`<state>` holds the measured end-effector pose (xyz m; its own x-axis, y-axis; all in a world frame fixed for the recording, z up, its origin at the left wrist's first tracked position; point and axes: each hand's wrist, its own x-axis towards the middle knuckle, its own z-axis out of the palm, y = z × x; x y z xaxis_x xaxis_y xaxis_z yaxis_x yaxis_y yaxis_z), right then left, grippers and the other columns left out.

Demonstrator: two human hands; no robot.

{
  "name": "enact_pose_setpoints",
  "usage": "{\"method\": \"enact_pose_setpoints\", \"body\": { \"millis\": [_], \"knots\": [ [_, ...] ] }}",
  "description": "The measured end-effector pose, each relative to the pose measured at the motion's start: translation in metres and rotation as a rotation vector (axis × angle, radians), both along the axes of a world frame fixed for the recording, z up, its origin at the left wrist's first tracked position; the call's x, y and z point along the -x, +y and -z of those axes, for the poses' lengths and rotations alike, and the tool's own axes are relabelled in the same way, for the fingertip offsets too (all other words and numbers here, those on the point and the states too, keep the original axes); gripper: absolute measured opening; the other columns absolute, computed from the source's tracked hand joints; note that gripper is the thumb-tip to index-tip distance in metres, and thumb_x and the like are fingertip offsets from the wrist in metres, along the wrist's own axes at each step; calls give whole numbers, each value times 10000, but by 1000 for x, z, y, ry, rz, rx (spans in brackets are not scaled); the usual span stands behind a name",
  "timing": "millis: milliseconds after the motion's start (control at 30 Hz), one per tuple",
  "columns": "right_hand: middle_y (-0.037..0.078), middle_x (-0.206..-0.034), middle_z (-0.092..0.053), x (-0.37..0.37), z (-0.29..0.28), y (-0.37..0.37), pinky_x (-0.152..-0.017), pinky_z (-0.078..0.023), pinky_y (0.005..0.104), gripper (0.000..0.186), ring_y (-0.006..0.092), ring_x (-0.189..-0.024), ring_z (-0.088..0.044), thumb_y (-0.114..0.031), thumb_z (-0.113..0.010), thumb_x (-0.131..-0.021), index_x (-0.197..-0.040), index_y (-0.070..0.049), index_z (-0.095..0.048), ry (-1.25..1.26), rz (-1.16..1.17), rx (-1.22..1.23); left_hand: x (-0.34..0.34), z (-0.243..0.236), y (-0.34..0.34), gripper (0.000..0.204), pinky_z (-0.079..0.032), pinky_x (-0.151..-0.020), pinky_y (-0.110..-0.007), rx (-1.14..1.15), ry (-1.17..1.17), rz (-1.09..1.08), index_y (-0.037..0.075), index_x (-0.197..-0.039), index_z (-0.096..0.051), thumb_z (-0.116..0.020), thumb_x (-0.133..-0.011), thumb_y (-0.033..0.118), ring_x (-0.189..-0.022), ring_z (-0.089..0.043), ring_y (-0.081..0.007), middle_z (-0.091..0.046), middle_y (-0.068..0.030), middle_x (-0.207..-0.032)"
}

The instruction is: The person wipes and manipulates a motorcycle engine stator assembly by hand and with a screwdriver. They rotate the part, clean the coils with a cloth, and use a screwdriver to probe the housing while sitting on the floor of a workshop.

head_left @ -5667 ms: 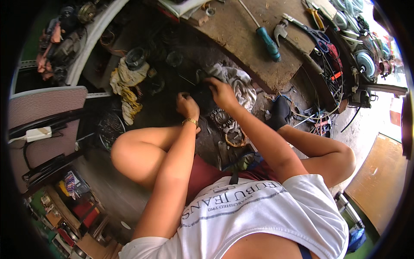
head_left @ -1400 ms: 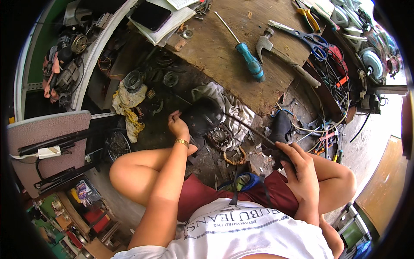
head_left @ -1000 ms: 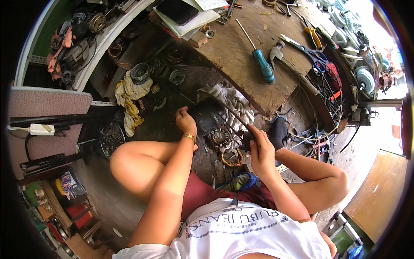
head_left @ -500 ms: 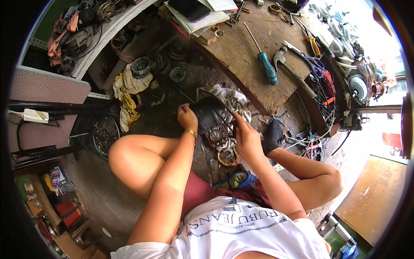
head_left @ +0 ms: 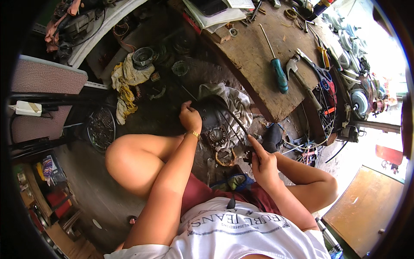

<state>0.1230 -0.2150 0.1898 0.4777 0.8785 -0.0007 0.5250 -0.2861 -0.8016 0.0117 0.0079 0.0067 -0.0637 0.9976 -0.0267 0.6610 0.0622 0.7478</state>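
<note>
My left hand (head_left: 190,119), with a gold-coloured watch at the wrist, is closed at the left edge of a black rounded housing (head_left: 208,115). My right hand (head_left: 264,166) grips what looks like a hacksaw (head_left: 235,120), its index finger stretched along the dark bowed frame. The saw's far part reaches over the housing; where its blade meets it I cannot make out. A finned metal round part (head_left: 216,135) shows at the housing's near side, with a copper-coloured ring (head_left: 226,158) nearer me. Under and behind lies a grey-white cloth (head_left: 240,105).
A wooden bench (head_left: 248,64) at upper right bears a teal-handled screwdriver (head_left: 279,77), a hammer (head_left: 302,80) and scissors (head_left: 321,73). A bowl of small metal bits (head_left: 101,128) sits at left, near stained rags (head_left: 127,88). My bent legs flank the work.
My right hand has drawn back toward me and to the right with the hacksaw, showing more of its frame. My left hand stays at the housing. The view has shifted slightly.
</note>
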Motion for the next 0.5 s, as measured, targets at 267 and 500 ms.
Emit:
{"method": "enact_pose_setpoints", "body": {
  "millis": [267,500],
  "knots": [
    [258,-732,-579,0,93,106,-597,-490,393,481,364,-593,-598,-13,-526,-864,-1326,-141,-492,79,99,100,-6,-2,-2,218,-518,-756,-402,71,89,83,49,-932,-671,-500,-810,-6,-880,-665,-335,-691,-172,-921],
    [215,-831,-656,-2,36,4,-696,-495,330,460,244,-741,-666,30,-511,-876,-1327,-60,-485,109,59,10,-5,-7,3,228,-514,-737,-417,40,89,29,83,-901,-682,-499,-802,-9,-844,-660,-344,-690,-163,-886]
  ]
}}
